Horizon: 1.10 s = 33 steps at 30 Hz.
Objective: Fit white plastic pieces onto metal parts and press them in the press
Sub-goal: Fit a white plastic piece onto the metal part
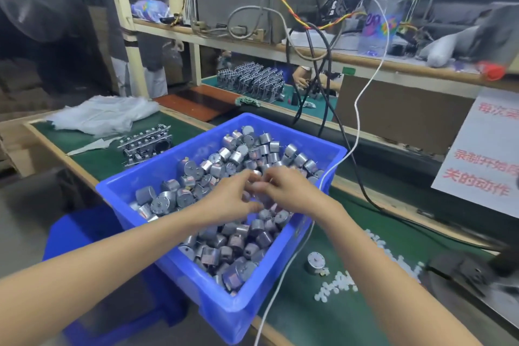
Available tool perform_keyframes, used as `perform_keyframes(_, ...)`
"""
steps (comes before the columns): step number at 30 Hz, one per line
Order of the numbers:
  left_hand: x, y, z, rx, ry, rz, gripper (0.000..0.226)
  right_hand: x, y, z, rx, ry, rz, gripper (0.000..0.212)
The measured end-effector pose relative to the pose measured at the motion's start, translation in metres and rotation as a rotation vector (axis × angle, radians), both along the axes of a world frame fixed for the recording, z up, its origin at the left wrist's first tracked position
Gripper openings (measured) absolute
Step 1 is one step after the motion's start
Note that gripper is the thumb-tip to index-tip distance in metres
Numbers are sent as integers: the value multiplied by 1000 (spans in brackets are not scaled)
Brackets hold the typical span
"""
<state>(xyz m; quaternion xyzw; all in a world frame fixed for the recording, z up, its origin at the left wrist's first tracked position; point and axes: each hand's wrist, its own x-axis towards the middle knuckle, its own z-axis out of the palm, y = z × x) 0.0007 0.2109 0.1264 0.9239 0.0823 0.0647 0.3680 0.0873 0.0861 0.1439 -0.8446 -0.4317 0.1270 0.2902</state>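
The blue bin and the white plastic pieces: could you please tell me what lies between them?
In the head view, a white cable and one metal part lie on the green mat between the blue bin and white plastic pieces.

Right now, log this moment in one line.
stage: picking | left hand, right hand: fingertips meeting over blue bin of metal motors, grip blurred | mat: one loose motor, white plastic pieces

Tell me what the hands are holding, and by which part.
Cannot be told. The left hand and right hand meet fingertip to fingertip over the blue bin of metal parts, but blur hides what is between them.
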Motion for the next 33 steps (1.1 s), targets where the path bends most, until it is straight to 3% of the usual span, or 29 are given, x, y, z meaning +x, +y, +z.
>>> perform_keyframes(4,10,-30,19,-250,-195,-68,27,1,-43,8,426,195,-168,24)
perform_keyframes(9,38,-97,23,-101,-210,-180,29,1,-113,5,668,443,-318,18)
perform_keyframes(12,54,-139,18,-53,-204,-220,23,-1,-160,-2,643,485,-404,23)
perform_keyframes(15,63,-177,7,18,-170,-287,20,-2,-203,-15,472,372,-479,28)
perform_keyframes(22,56,-220,-60,-13,51,-393,27,-26,-272,-70,374,334,-584,17)
perform_keyframes(25,41,-228,-98,74,133,-434,20,-43,-288,-93,474,381,-649,22)
perform_keyframes(33,32,-244,-119,140,32,-459,8,-66,-285,-123,672,404,-690,18)
